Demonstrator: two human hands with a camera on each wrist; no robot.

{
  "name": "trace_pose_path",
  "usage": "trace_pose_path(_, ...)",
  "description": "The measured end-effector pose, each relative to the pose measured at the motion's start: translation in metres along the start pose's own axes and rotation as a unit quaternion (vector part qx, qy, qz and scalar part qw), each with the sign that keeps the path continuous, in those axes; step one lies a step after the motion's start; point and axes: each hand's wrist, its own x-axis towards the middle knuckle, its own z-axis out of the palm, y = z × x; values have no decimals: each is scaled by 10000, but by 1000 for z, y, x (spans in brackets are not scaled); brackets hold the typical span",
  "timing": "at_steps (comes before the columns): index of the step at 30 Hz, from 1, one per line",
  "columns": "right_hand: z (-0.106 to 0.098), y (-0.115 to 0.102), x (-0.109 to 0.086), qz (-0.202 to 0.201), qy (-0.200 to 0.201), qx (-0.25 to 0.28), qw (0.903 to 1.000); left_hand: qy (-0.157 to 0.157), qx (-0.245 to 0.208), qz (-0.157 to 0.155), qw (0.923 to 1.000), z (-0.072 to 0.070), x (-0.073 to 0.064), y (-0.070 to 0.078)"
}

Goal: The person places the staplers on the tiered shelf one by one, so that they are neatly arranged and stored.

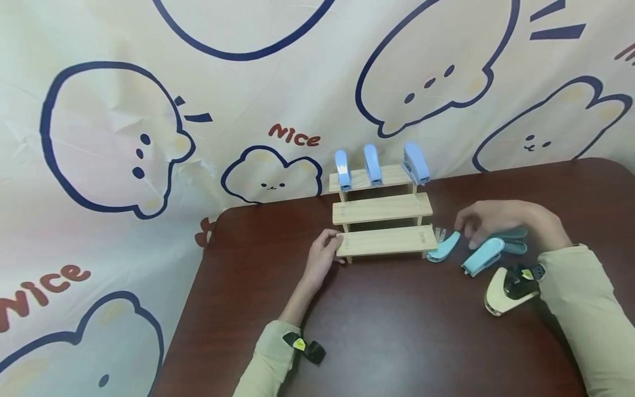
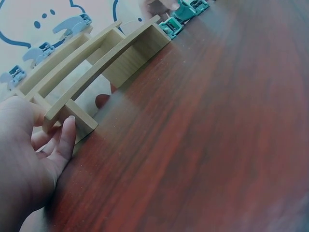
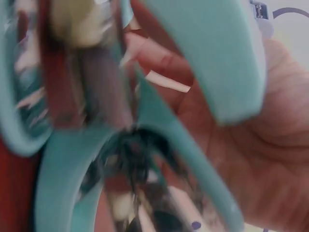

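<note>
A three-tier wooden shelf point(image 1: 384, 241) stands on the table. My left hand point(image 1: 322, 256) holds the left end of its lowest tier, thumb and fingers around the board's edge in the left wrist view. Three blue staplers point(image 1: 372, 164) stand along the top tier. My right hand point(image 1: 501, 220) is right of the shelf with bent fingers, over several teal staplers. One teal stapler point(image 1: 444, 248) lies against the shelf's right end, close to the fingertips. Another teal stapler point(image 1: 482, 257) lies nearer me. In the right wrist view, blurred teal staplers point(image 3: 212, 53) partly hide the palm and fingers.
A cream rounded thing point(image 1: 498, 295) with a metal edge lies by my right wrist, partly covered by the black wrist camera point(image 1: 523, 280). Behind the dark wooden table point(image 1: 397, 331) hangs a cloth point(image 1: 278, 99) printed with cartoon animals.
</note>
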Motion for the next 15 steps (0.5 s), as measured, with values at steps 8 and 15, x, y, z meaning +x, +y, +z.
trace_pose_path(8,4,19,-24,208,850,-245,9959,38,54,11,10000,-3,3,5)
trace_pose_path(15,2,33,-53,1233,1132,-103,9858,-121,33,-72,9999,1,-16,34)
